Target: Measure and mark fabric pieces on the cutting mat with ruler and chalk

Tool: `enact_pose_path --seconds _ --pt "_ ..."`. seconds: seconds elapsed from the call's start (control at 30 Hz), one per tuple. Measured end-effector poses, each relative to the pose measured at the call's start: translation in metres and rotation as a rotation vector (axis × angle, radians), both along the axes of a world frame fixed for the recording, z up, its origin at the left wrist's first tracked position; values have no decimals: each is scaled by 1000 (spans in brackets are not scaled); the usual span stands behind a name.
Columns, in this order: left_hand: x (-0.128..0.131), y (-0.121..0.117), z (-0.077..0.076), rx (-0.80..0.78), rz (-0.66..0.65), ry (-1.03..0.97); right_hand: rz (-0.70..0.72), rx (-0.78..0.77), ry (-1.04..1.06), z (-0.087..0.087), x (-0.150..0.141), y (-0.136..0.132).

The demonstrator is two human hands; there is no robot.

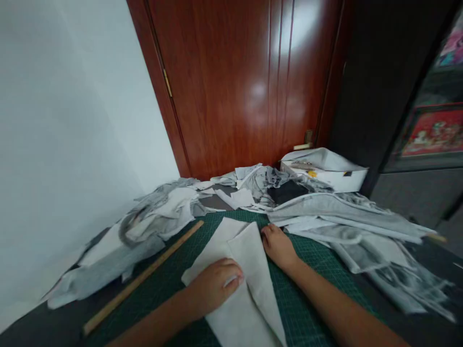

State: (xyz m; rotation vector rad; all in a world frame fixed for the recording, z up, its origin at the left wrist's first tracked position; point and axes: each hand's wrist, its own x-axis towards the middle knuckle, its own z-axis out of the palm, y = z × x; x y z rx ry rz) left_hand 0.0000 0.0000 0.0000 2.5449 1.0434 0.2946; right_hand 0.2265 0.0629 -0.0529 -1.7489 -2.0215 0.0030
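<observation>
A folded piece of white cloth (249, 250) lies lengthwise on a green cutting mat (304, 308), with one layer doubled over along its right side. My left hand (217, 284) rests on the middle of the cloth, fingers curled, a bit of pale fabric showing between thumb and forefinger. Beside the upper right edge of the cloth, my right hand (278, 246) is low on the mat with bent fingers; whether they pinch the edge is hidden.
A wooden ruler (144, 277) lies slantwise along the mat's left side. Heaps of grey and white fabric (159, 212) surround the mat, with more pieces (340, 212) at right. A white box (336, 178) stands before the brown door (224, 86). A white wall (90, 120) borders the left.
</observation>
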Motion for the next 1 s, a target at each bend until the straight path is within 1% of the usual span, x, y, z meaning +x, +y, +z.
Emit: enact_pose_path --seconds 0.1,0.17,0.27,0.33,0.4,0.47,0.57,0.63,0.77,0.83,0.87,0.9,0.93,0.97,1.0 --pt "-2 3 -18 128 54 26 -4 -1 -26 2 -1 -1" --pt "-5 6 -32 214 114 91 -2 -3 -37 2 -1 -1" --pt "-10 12 -49 309 264 218 16 -7 -39 2 0 -1" --pt "-13 16 -53 331 352 274 19 -8 -42 1 3 1" --pt "-15 18 -51 304 387 299 3 -7 -56 0 9 4" --pt "-14 18 -43 222 355 285 -31 -6 -72 -1 18 8" --pt "-2 20 -30 66 227 203 -91 2 -72 -4 31 16" --pt "13 22 -23 -6 128 120 -106 12 -58 -6 37 21" --pt "53 21 -12 -94 -28 -21 -74 48 -27 -12 45 27" --pt "68 17 -8 -163 -191 -103 -54 61 6 -14 49 29" --pt "72 16 -6 -190 -276 -136 -49 67 28 -14 52 30" --pt "72 15 -6 -200 -334 -158 -45 74 49 -15 54 31" --pt "68 17 -7 -183 -346 -169 -46 82 68 -15 56 31" --pt "62 20 -9 -143 -316 -170 -48 88 82 -15 57 32" --pt "53 26 -13 -89 -253 -159 -51 92 91 -15 58 33"
